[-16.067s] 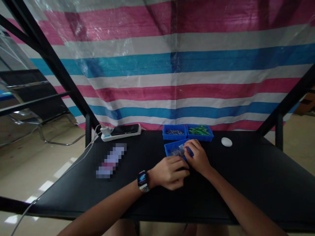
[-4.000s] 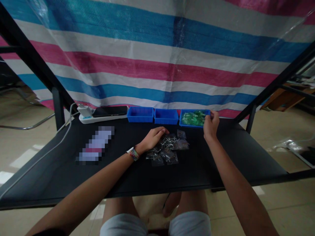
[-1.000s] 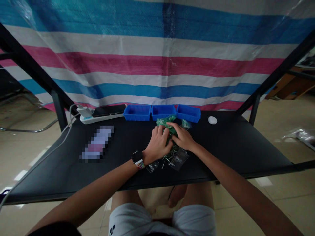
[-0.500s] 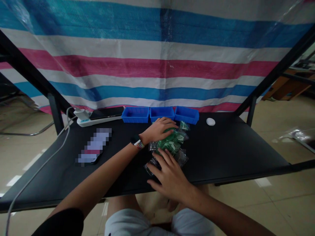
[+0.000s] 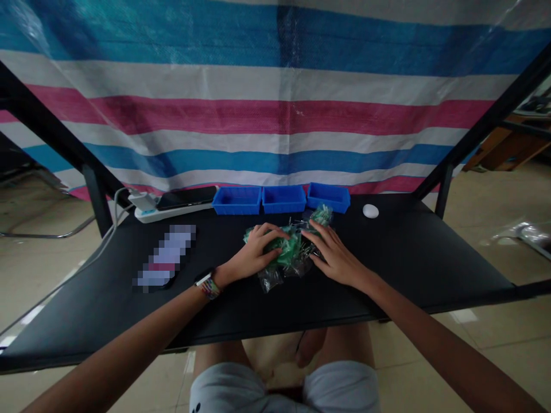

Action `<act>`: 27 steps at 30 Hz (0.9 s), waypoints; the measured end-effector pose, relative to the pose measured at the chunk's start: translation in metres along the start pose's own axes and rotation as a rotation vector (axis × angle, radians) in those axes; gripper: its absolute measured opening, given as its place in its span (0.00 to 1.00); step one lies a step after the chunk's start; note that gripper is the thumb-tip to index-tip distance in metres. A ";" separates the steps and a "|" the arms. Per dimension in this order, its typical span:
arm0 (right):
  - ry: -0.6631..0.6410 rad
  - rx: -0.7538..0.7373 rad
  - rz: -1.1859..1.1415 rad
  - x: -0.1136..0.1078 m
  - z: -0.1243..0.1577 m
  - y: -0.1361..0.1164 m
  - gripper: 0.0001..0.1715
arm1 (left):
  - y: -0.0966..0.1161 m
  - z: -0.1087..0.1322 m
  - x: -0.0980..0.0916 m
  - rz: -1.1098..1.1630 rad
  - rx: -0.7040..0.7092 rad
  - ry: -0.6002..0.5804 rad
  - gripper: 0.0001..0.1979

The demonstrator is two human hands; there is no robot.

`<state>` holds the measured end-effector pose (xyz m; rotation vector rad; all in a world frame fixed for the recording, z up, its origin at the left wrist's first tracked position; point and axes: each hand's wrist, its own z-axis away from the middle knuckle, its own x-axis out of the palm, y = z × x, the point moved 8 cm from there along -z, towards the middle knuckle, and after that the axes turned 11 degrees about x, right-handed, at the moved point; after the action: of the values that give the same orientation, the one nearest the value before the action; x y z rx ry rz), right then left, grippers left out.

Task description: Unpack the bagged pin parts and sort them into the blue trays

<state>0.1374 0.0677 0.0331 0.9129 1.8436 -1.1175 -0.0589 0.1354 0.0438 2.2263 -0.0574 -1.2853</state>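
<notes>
A loose pile of small plastic bags (image 5: 289,251), some clear and some green with pale thin pieces inside, lies in the middle of the black table. My left hand (image 5: 258,249) rests on the pile's left side, fingers spread over the green bags. On the right side, my right hand (image 5: 333,252) touches the bags with its fingers apart. Neither hand has closed round a bag. One green-tinted bag (image 5: 322,215) sits at the pile's far right, by the blue bins. Parts of the pile are hidden beneath my fingers.
Three blue bins, left (image 5: 237,201), middle (image 5: 284,199) and right (image 5: 328,198), stand along the table's back edge. A white round object (image 5: 371,211) lies to their right. Leftward are a power strip (image 5: 172,213) with a dark phone (image 5: 187,197) and a blurred-screen phone (image 5: 166,258).
My right hand has moved forward and right, from the pile's near side to its right side. My left hand has drawn back and left. The bags are gathered closer together, away from the near edge.
</notes>
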 end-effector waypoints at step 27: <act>0.049 0.148 -0.144 -0.001 -0.047 0.082 0.32 | 0.086 0.011 0.043 -0.396 0.493 -0.249 0.37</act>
<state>0.1970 0.1402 0.0188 0.9094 1.9111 -1.3455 -0.0244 0.0451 0.0483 2.5551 -0.0293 -1.9340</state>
